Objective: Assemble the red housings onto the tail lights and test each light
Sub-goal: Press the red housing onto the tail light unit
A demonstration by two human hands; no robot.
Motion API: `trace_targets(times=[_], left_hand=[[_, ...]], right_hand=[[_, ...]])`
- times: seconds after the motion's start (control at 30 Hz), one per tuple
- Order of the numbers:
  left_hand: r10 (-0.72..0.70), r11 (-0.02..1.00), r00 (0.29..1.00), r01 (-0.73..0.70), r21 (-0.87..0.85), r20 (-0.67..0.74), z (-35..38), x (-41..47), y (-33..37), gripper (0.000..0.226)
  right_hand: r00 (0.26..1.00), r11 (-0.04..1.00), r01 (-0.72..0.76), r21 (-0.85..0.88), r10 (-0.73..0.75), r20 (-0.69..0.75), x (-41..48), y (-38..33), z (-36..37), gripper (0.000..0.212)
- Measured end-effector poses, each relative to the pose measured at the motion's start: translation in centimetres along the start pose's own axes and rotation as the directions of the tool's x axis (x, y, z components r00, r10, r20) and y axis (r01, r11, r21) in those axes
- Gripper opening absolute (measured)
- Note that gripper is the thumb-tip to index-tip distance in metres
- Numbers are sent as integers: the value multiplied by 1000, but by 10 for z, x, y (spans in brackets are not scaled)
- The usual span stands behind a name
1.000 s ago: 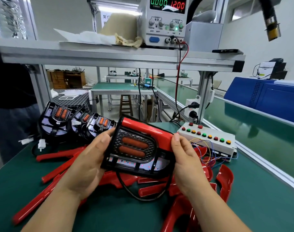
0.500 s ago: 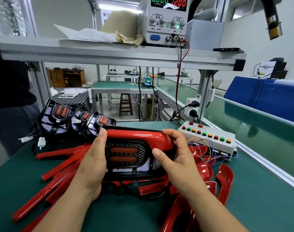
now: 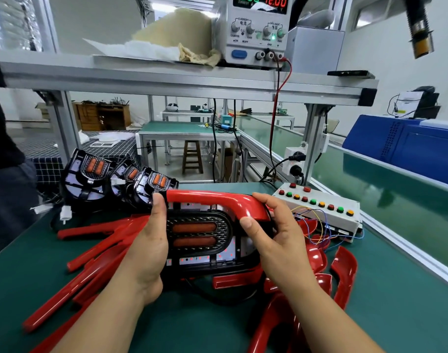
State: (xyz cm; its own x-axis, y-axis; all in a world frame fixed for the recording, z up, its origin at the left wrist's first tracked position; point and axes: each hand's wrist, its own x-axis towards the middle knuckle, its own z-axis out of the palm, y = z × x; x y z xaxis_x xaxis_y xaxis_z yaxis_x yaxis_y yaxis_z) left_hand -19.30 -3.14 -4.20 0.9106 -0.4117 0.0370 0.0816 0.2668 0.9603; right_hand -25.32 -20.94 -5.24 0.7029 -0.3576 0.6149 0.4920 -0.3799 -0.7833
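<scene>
Light: black oval tail light with two orange lenses [image 3: 197,233], held upright just above the green worktop [image 3: 386,296], over a pile of loose red housings [image 3: 345,273].
Housing: glossy red curved plastic housing [image 3: 212,198] lies along the light's top edge and bends down its right end.
Left hand [image 3: 149,248]: grips the light's left edge, one fingertip at the housing's left end.
Right hand [image 3: 276,240]: wraps the right end, thumb pressing the bend.
Risk: uneven pressure could leave one end unseated or crack a clip; the black cable [image 3: 192,285] below may snag on the pile.
</scene>
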Motion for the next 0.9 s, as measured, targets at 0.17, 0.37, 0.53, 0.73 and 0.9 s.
trace_targets(times=[0.17,0.37,0.53,0.73,0.9], left_hand=[[-28,1000,999,28,-5,-17,1,0,1,89],[-40,999,999,41,21,-11,-3,0,2,91],[-46,999,999,45,21,7,-2,-2,1,87],[-3,1000,1000,4,31,-7,3,-2,-3,81],[9,1000,1000,-9,23,-20,1,-2,-3,76]], right_hand=[[997,997,31,-73,-26,70,0,-4,-3,36],[995,992,52,-119,-42,85,0,-3,-6,38],[996,992,65,-109,-58,61,0,4,-5,35],[997,998,-58,-19,59,56,0,11,-3,40],[977,950,-213,229,201,74,1,7,-3,28]])
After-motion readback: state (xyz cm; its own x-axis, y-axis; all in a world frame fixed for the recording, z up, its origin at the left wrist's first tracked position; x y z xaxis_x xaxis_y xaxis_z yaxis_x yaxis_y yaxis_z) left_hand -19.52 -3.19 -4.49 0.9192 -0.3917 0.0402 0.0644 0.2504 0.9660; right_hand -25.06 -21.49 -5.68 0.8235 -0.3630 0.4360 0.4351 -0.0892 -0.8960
